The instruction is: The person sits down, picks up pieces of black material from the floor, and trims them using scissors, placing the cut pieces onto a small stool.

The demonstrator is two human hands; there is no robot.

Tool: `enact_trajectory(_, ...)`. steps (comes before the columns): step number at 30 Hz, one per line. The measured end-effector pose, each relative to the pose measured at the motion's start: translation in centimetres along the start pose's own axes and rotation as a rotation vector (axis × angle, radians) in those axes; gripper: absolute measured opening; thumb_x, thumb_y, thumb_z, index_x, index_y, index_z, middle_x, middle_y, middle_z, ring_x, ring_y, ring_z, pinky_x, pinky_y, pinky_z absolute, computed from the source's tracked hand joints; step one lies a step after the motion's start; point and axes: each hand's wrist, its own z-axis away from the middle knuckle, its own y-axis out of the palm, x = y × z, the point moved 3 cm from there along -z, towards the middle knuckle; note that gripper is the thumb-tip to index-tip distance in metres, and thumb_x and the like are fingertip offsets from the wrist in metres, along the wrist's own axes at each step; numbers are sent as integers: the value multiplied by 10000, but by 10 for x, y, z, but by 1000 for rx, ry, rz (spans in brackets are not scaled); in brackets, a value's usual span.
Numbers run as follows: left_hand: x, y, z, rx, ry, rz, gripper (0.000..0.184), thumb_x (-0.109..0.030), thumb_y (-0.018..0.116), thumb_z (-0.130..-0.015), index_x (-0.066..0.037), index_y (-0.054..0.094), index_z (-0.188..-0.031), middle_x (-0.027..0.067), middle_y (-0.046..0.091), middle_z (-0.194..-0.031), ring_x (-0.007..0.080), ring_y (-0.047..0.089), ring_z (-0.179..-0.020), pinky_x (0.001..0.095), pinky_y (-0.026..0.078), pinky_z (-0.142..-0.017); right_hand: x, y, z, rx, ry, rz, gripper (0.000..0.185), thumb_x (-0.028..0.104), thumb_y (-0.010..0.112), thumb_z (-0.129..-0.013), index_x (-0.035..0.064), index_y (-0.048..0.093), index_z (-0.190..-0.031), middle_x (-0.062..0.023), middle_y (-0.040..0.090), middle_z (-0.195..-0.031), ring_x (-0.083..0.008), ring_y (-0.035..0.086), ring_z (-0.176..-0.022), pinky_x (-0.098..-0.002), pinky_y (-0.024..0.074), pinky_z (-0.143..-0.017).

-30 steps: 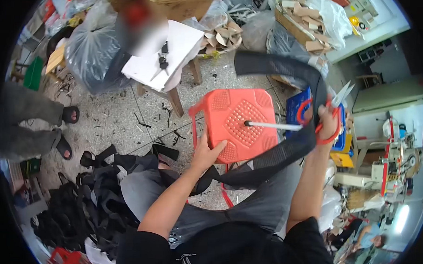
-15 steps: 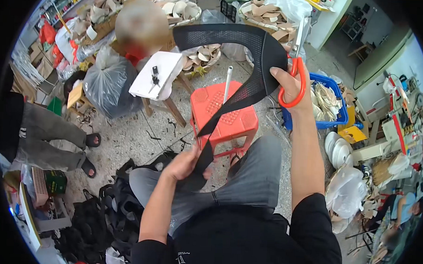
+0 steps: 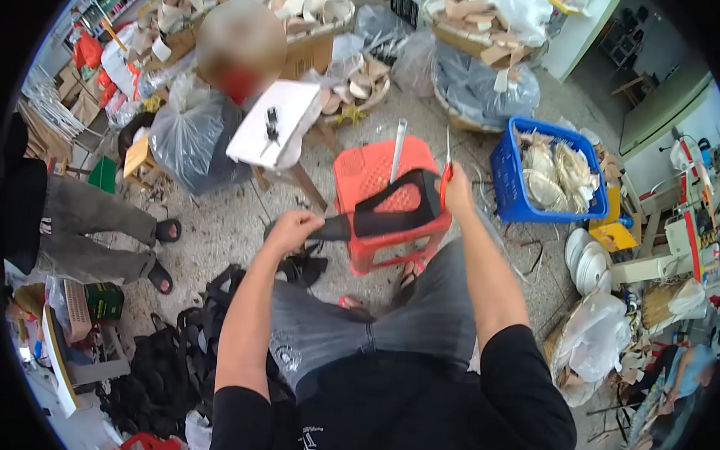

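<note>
A black mesh strip (image 3: 388,222) stretches between my two hands over a red plastic stool (image 3: 370,166). My left hand (image 3: 295,227) pinches its left end. At the strip's right end, my right hand (image 3: 459,193) is wrapped round the red-handled scissors (image 3: 447,174), whose blades point up and away from me; the strip's end lies against that hand. A pale rod (image 3: 397,151) stands upright from the stool's top. How far the scissor blades are apart cannot be made out.
A blue basket (image 3: 500,178) of pale pieces stands right of the stool. Beyond it on the left is a small white-topped table (image 3: 288,115) with dark tools. Black straps (image 3: 161,369) lie heaped on the floor at lower left. A person's legs (image 3: 98,228) are at far left.
The strip has come down from in front of the camera to the stool and is now stretched sideways. My right hand has lowered with the scissors; my left hand has risen slightly.
</note>
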Motion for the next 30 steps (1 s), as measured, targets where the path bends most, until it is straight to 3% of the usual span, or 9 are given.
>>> enact_trajectory(4,-2,0,-13,54,60,217,197,-193,724,-965,-7,779,-929,-39,656,-752,75,541,-686,230,438,-639,29,-25,-13,135,141,-626,543,27,673,-825,37,591,-1362,-81,647,-872,-158,582,-760,-291,479,-673)
enact_trajectory(6,-28,-4,14,117,-36,221,182,-170,709,-978,-6,786,-958,-46,667,-780,65,526,-699,220,427,-645,30,-52,-6,226,90,-631,585,6,658,-817,27,564,-1394,-87,653,-875,-162,597,-763,-276,473,-690)
enact_trajectory(9,-26,-6,42,313,65,270,148,-128,708,-981,-7,793,-980,-37,687,-812,60,533,-714,215,437,-659,81,-120,26,226,21,-788,618,-30,632,-793,24,557,-1405,-101,668,-888,-180,618,-777,-260,473,-724)
enact_trajectory(12,-44,-19,69,294,60,366,124,-98,718,-975,-2,796,-984,-28,699,-830,58,544,-729,212,445,-678,123,-169,42,173,-18,-903,649,-45,612,-769,20,550,-1412,-137,699,-969,-193,634,-810,-254,479,-758)
enact_trajectory(15,-57,-34,80,143,155,491,105,-74,725,-966,4,793,-984,-27,699,-835,58,547,-736,212,448,-687,181,-205,26,266,-296,-923,656,-23,619,-765,31,553,-1416,-178,712,-1116,-216,655,-890,-267,490,-797)
enact_trajectory(17,-69,-45,88,43,158,531,107,-73,716,-971,4,790,-981,-32,691,-829,57,541,-734,211,443,-684,218,-215,17,253,-378,-870,644,-19,610,-775,34,558,-1415,-182,713,-1146,-221,657,-903,-272,491,-800)
enact_trajectory(20,-81,-54,94,-67,154,579,110,-72,708,-977,4,787,-978,-36,684,-824,57,536,-731,210,437,-681,251,-216,2,28,-282,-1009,598,2,635,-814,39,576,-1408,-140,706,-1057,-209,638,-871,-290,491,-781)
enact_trajectory(25,-98,-58,67,-115,171,456,139,-100,688,-992,-1,778,-955,-44,657,-793,55,522,-713,211,421,-658,208,-178,-43,-15,-168,-799,545,62,695,-864,47,595,-1400,-69,651,-942,-157,589,-808,-268,469,-736)
enact_trajectory(30,-27,-18,8,-43,67,280,199,-174,674,-1002,-13,769,-936,-48,625,-762,61,498,-685,220,398,-632,80,-75,-54,130,-5,-659,496,124,728,-890,53,610,-1366,-55,642,-888,-135,576,-750,-264,464,-675)
